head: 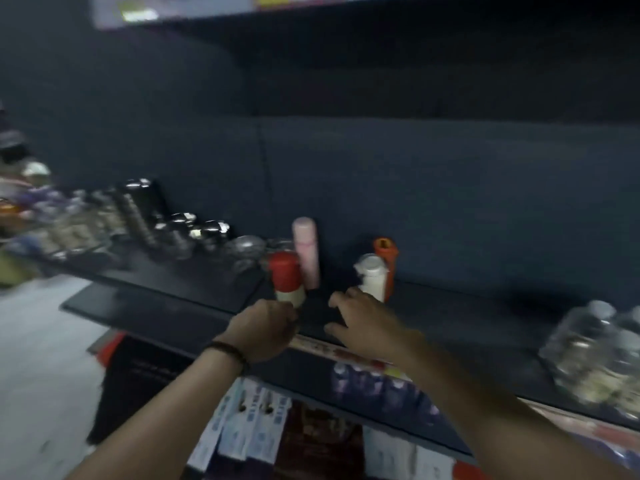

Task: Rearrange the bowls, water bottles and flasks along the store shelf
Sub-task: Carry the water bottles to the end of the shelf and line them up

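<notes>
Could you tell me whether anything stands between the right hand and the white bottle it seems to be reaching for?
Nothing visible does. The right hand is open just in front of the white bottle, fingers nearly at its base. The orange bottle stands behind it, out of the way.

Shop, stocked shelf (pixel 467 327) (price strip (pixel 346 351)), boxed goods (pixel 242 424)

Motion blur softens the whole view, and the clear jars (pixel 595 355) at the right run past the picture's edge. The left hand (pixel 263 329) covers the red flask's (pixel 285 275) base. The packaging (pixel 242 420) print below the shelf (pixel 166 292) is unreadable.
</notes>
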The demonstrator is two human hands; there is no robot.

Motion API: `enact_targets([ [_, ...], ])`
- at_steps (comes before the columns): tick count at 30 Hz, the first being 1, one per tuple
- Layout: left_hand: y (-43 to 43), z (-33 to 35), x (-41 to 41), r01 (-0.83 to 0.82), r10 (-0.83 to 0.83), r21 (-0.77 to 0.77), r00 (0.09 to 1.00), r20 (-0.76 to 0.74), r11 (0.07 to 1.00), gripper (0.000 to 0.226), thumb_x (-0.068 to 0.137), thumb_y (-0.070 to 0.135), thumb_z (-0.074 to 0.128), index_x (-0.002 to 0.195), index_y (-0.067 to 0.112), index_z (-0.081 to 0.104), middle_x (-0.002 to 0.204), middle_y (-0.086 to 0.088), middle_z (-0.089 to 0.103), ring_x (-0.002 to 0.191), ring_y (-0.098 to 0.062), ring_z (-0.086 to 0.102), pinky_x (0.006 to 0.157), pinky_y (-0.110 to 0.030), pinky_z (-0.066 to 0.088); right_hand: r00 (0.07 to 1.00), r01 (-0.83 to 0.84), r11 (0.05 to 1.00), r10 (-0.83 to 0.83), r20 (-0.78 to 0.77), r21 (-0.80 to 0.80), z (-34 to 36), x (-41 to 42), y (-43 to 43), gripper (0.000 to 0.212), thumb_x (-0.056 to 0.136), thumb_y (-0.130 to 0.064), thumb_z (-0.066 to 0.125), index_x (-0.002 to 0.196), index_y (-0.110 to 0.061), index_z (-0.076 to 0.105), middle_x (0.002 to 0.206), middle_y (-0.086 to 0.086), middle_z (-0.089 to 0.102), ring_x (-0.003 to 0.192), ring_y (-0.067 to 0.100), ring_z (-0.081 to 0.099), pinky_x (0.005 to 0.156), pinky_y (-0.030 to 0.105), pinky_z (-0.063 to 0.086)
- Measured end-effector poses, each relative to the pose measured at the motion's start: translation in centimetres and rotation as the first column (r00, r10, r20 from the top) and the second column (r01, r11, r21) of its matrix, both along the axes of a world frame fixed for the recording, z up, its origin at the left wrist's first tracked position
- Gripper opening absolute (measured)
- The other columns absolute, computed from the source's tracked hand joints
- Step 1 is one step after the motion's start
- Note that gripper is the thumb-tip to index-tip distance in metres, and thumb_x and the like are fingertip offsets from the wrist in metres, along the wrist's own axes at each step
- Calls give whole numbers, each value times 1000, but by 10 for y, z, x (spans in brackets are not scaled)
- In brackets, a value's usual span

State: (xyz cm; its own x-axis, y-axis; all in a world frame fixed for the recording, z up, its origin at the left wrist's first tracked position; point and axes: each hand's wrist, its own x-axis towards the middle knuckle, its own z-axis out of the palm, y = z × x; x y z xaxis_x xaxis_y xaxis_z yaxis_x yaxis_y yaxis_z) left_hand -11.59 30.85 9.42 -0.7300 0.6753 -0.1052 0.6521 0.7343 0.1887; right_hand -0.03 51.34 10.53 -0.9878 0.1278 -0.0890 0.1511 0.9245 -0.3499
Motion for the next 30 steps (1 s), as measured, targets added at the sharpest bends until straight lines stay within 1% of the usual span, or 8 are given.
enact_targets([
  [4,-119,15,-41,-102,102,-12,995,2,995,24,101,49,56,117,33,65,115,2,70,104,-26,70,84,-42,60,995,-89,996,90,-35,14,6,-66,-112,49,98,-58,61,133,-25,56,131,2,58,118,25,60,97,45,53],
  [8,-233,19,-77,-234,233,15,972,36,972,20,98,51,59,106,32,62,107,3,68,95,-26,67,82,-42,60,985,-174,985,174,12,12,4,-125,-208,47,102,-57,58,139,-28,52,130,-2,52,119,23,57,98,44,53],
  [12,-311,26,-108,-340,338,49,940,55,939,24,93,55,58,104,35,66,108,6,71,99,-23,70,81,-38,59,965,-251,968,251,78,-8,8,-176,-284,50,104,-57,57,145,-30,49,138,-4,49,125,23,54,101,43,53],
  [15,-354,28,-141,-400,398,73,917,35,914,22,98,51,61,109,35,69,111,9,73,103,-18,70,80,-32,56,954,-293,956,293,63,-6,12,-222,-325,53,104,-56,56,148,-28,48,142,-2,49,128,23,53,102,43,53],
  [18,-388,28,-180,-459,458,102,888,30,883,24,96,53,60,111,36,70,111,10,74,104,-18,71,85,-37,61,944,-327,945,328,49,-15,12,-270,-355,53,104,-57,56,148,-29,48,142,-2,50,127,22,54,102,43,53],
  [21,-412,28,-226,-510,509,79,860,40,856,24,97,50,62,112,34,71,112,7,75,106,-21,71,87,-39,61,935,-355,935,355,-4,-27,11,-325,-378,52,104,-56,57,147,-28,50,140,-3,52,126,20,54,102,41,53],
  [24,-435,31,-274,-544,539,82,839,76,835,27,97,52,62,114,34,73,114,7,77,106,-18,72,90,-41,62,925,-380,924,377,-48,-49,14,-385,-398,51,103,-55,58,145,-27,51,138,-3,55,125,20,56,102,40,53],
  [30,-481,47,-368,-618,612,60,786,88,784,32,102,44,64,129,28,72,125,5,76,112,-17,70,97,-36,59,900,-436,898,435,-30,-57,28,-500,-438,47,104,-54,58,141,-26,54,135,0,56,121,22,59,100,41,54],
])
